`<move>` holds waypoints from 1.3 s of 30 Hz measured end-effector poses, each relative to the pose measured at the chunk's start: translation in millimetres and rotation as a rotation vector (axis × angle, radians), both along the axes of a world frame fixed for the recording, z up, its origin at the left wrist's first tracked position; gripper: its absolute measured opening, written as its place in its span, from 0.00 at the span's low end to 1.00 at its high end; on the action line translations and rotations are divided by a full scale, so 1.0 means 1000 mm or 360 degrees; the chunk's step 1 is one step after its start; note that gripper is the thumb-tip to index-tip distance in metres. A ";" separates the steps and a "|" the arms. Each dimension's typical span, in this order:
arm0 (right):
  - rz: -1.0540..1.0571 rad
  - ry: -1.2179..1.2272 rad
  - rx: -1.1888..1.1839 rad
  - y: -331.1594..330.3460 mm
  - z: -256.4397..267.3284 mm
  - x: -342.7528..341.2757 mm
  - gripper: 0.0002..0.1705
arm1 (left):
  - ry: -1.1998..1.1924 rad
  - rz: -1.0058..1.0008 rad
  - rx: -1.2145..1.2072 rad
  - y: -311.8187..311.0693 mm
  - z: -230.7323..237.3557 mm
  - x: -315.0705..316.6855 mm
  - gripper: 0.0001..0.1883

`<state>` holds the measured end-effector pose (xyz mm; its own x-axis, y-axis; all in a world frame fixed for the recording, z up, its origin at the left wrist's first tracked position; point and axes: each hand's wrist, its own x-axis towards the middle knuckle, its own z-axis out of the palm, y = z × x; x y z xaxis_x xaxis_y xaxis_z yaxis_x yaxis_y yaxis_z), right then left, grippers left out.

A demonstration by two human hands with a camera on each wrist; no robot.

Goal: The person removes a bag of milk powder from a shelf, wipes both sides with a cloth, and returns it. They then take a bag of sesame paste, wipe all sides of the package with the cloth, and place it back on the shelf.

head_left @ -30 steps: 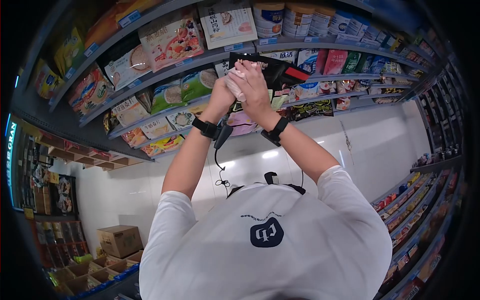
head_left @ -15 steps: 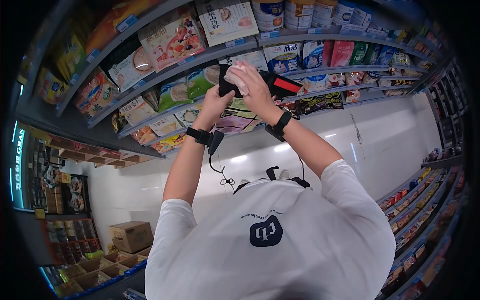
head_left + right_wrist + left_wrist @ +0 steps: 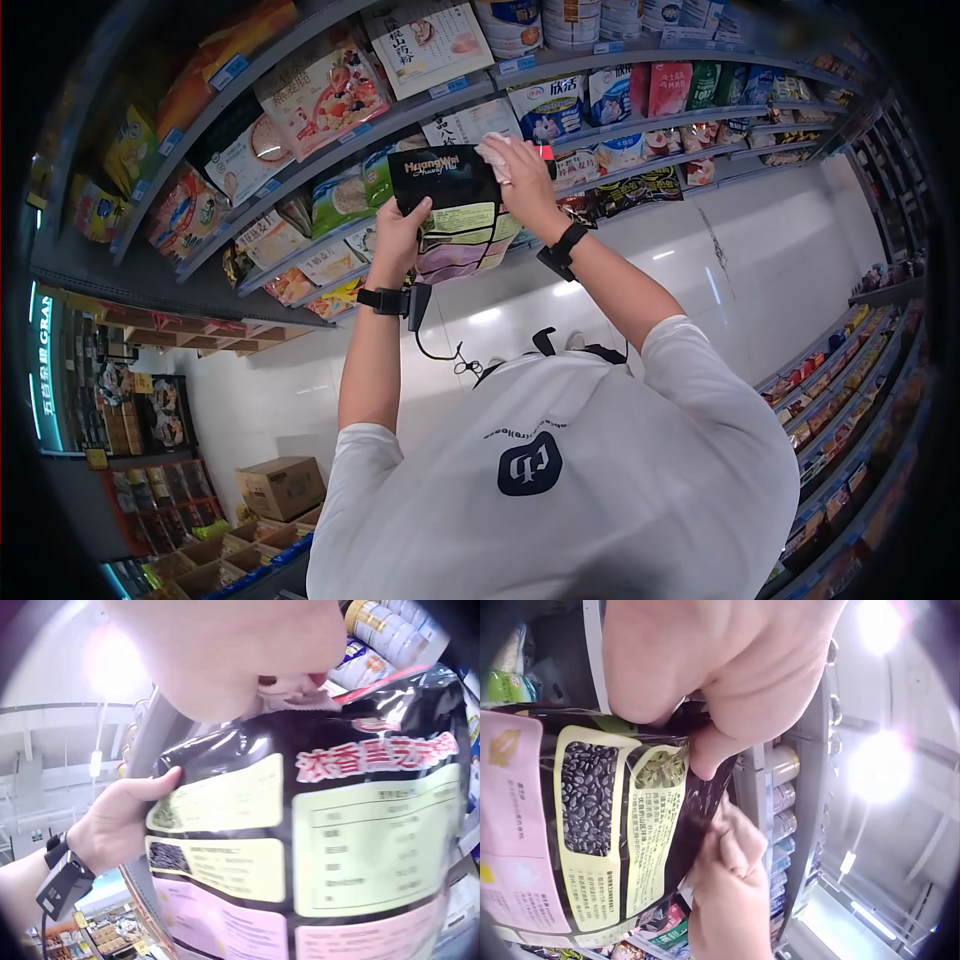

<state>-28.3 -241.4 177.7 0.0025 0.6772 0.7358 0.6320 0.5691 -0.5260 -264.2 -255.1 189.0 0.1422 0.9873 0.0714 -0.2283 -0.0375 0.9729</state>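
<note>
A large glossy black food bag with pink and yellow-green label panels hangs in front of the shelves. My left hand grips its upper left edge, thumb lying on the near face. In the left wrist view, one panel of the bag pictures black seeds. My right hand holds a crumpled pale pink cloth at the bag's upper right part. The right wrist view shows the cloth at the top edge, partly hidden under the hand, above printed label panels.
Shelves ahead carry upright bags, such as a blue and white one, and tins higher up. A cardboard box stands on the floor at left, near wooden bins. More stocked shelves line the right side.
My hands, earlier together at the cloth, have moved apart. The left went to the bag's left edge; the right keeps the cloth on the right. The bag has shifted left, showing more of its face.
</note>
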 end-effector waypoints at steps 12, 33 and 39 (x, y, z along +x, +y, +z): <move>0.0408 0.1563 -0.0746 0.024 -0.056 0.073 0.18 | -0.0108 0.0149 0.0020 -0.018 0.003 -0.026 0.10; 0.0795 0.0704 -0.0294 0.001 0.068 0.000 0.23 | 0.1106 0.1144 0.0631 -0.035 -0.042 -0.064 0.44; 0.0801 0.0431 -0.0350 -0.008 0.079 -0.005 0.22 | 0.1544 0.0289 0.0771 0.005 0.034 0.004 0.25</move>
